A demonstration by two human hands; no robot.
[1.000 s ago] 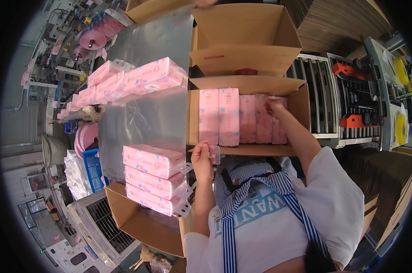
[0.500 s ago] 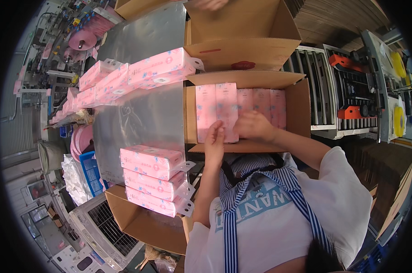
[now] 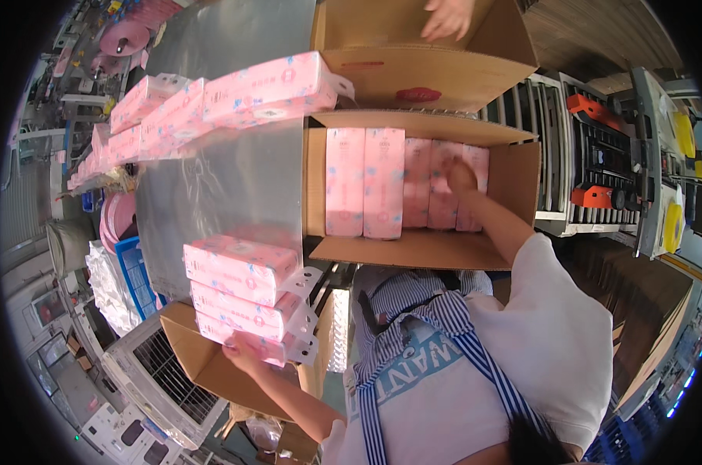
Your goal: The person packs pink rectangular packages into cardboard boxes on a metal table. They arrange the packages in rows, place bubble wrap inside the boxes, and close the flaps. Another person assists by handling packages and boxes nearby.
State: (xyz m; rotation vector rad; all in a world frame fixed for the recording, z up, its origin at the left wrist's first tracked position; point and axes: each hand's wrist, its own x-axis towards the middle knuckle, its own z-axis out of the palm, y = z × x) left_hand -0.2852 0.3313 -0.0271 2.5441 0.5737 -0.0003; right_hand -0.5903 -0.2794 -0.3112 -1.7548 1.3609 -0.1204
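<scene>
Left of the box (image 3: 413,252) and nearer us sits a stack of pink packs (image 3: 239,271), long sides running left to right. Our left hand (image 3: 245,353), the nearer, touches its lowest pack (image 3: 214,328); our right hand (image 3: 461,177) is over the boxed packs (image 3: 383,186). We cannot tell whether either grip is clamped.

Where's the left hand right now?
In the head view's lower left, the left hand is at the lowest stacked pink pack, near an open carton.
</scene>
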